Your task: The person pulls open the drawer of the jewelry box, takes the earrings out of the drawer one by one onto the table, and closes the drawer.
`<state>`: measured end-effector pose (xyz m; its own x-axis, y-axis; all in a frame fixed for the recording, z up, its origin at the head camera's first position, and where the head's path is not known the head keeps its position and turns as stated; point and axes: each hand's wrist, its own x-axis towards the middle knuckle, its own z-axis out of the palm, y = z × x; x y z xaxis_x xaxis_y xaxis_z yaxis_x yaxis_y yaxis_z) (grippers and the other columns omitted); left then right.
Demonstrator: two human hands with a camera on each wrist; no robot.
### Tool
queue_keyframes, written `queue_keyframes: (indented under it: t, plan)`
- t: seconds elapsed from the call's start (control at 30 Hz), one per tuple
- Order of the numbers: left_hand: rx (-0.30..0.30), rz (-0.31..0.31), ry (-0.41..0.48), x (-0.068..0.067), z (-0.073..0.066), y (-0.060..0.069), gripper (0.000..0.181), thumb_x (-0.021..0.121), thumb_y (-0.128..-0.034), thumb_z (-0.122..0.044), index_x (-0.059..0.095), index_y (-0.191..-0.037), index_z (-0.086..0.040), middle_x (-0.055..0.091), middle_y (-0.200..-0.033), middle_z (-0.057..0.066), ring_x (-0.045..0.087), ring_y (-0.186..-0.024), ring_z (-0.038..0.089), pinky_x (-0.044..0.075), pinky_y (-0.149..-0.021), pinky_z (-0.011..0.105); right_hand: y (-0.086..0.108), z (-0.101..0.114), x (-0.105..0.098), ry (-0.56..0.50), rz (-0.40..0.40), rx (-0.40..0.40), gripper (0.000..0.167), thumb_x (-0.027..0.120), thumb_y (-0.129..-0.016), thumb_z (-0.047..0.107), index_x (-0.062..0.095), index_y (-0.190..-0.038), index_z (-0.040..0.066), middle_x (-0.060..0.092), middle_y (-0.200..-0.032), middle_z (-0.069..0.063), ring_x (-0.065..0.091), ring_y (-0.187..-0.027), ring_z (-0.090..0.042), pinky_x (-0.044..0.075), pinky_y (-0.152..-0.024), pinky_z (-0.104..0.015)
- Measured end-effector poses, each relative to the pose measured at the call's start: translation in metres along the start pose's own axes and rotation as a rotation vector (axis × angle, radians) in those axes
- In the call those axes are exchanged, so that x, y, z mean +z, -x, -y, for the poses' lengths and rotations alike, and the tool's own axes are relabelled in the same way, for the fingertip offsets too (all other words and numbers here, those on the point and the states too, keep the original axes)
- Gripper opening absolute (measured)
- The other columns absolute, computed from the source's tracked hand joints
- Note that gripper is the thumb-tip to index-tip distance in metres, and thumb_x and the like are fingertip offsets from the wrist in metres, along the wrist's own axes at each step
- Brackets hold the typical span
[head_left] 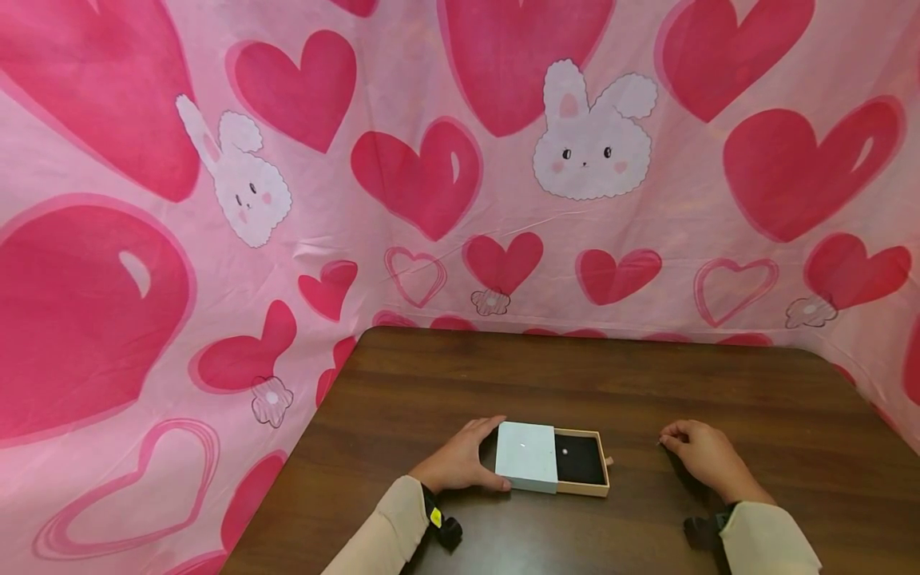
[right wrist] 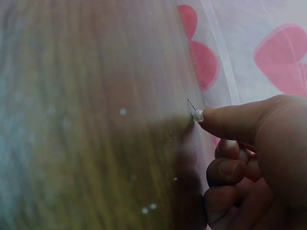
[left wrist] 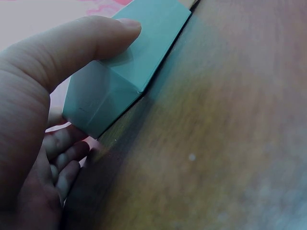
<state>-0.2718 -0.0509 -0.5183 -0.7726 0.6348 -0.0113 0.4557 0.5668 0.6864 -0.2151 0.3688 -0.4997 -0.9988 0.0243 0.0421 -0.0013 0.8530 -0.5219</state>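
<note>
Pink heart-printed cloth (head_left: 417, 180) backs a brown table (head_left: 446, 367). From my head, my left hand (head_left: 463, 459) grips the pale-blue sleeve (head_left: 526, 457), which hides part of the drawer (head_left: 605, 459); a white bead (head_left: 565, 452) sits on its black pad (head_left: 584, 469). At my left wrist, my thumb presses the sleeve; uneven squeezing might skew it. At my right, my right hand (right wrist: 240, 158) pinches a tiny pin (right wrist: 198, 115), well apart from the drawer; a slack pinch could drop it.

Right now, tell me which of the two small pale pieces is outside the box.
The bead with a thin pin, pinched by the right hand; the other piece sits on the black insert in the box.
</note>
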Motion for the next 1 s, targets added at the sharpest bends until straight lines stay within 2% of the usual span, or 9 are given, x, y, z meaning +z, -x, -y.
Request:
queue_keyframes:
  t: [0.8, 1.0]
  plan:
    - [0.005, -0.005, -0.010, 0.0001, 0.0012, -0.0015, 0.108, 0.083, -0.0655, -0.060, 0.030, -0.153, -0.026, 0.038, -0.149, -0.004, 0.035, -0.133, 0.016, 0.035, -0.105, 0.049, 0.0061, -0.0021, -0.0040, -0.023, -0.057, -0.020, 0.014, 0.064, -0.094, 0.017, 0.071, -0.095, 0.005, 0.067, -0.096, -0.012, 0.060, -0.091, -0.034, 0.044, -0.077, -0.053]
    - [0.012, -0.002, -0.016, -0.0004, -0.0004, -0.0011, 0.107, 0.082, -0.0657, -0.060, 0.031, -0.153, -0.024, 0.038, -0.148, -0.007, 0.034, -0.133, 0.014, 0.034, -0.105, 0.048, 0.0078, -0.0008, -0.0040, -0.021, -0.066, -0.027, 0.014, 0.064, -0.094, 0.018, 0.071, -0.095, 0.006, 0.066, -0.096, -0.011, 0.060, -0.091, -0.034, 0.045, -0.075, -0.052]
